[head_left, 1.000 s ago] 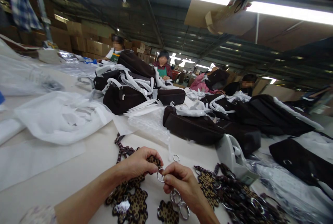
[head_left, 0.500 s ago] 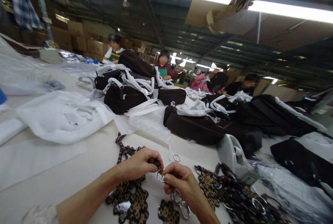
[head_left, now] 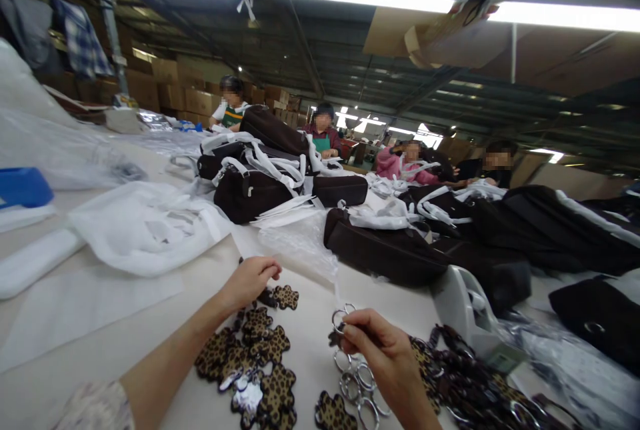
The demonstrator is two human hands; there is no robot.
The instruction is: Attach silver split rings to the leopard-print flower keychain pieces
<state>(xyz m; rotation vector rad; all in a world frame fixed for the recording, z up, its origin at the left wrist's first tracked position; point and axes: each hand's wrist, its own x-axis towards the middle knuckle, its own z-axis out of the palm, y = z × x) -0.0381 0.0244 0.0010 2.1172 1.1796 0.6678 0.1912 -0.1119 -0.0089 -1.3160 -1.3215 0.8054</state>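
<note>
My right hand (head_left: 385, 353) pinches a silver metal ring (head_left: 339, 321) between thumb and forefinger, above the white tabletop. Another ring (head_left: 350, 308) shows just behind it. Below lie several loose silver rings (head_left: 350, 387) and a leopard-print flower charm (head_left: 336, 411) with dark edging. To the left, my left hand (head_left: 254, 280) is closed, its fingers curled down over a dark braided cord; the fingertips are hidden. Right beside those fingers lies a small leopard-print flower (head_left: 287, 297). Under my left forearm spreads a pile of leopard-print flower charms (head_left: 275, 390).
At the right is a heap of dark braided cords with rings (head_left: 465, 377), beside a grey tape dispenser (head_left: 467, 310). Dark bags (head_left: 385, 247) with white-wrapped straps line the back. White foam wrap (head_left: 145, 230) lies left. Several co-workers stand across the table.
My hands have moved apart; earlier they met over a ring and a dark leopard-print piece. The left hand has shifted left toward the charms. The view has turned slightly left.
</note>
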